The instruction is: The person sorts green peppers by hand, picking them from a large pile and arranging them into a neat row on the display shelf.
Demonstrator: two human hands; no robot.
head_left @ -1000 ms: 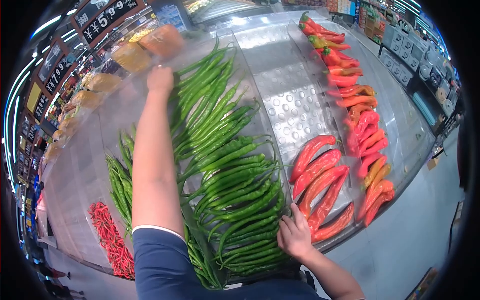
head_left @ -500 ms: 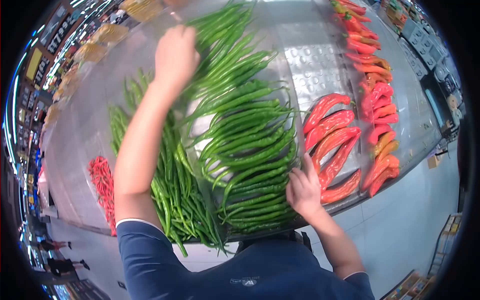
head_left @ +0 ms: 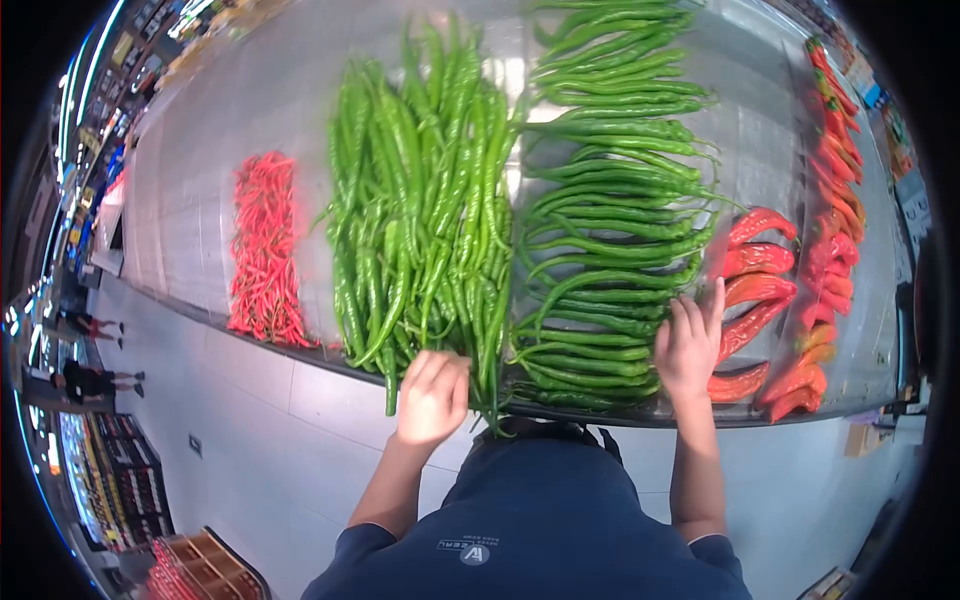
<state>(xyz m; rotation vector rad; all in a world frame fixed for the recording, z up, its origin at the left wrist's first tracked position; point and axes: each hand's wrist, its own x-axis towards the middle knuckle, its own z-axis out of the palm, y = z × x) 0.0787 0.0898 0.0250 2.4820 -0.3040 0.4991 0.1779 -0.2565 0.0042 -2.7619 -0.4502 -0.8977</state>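
Observation:
My left hand is at the front edge of the display, its fingers curled against the lower ends of a loose heap of long green chili peppers. What lies inside those fingers is hidden. To the right, my right hand rests with fingers stretched forward. It touches the right ends of a neat column of green chili peppers laid crosswise. Just beyond it on the right are several large red peppers.
Small red chilies form a pile on the left. More red and orange peppers line the right side of the metal display. Wooden crates stand on the floor at lower left; people are farther off.
My left hand has come down from the far end of the green chili peppers to the front edge. The view has shifted left. My right hand stays beside the neat column.

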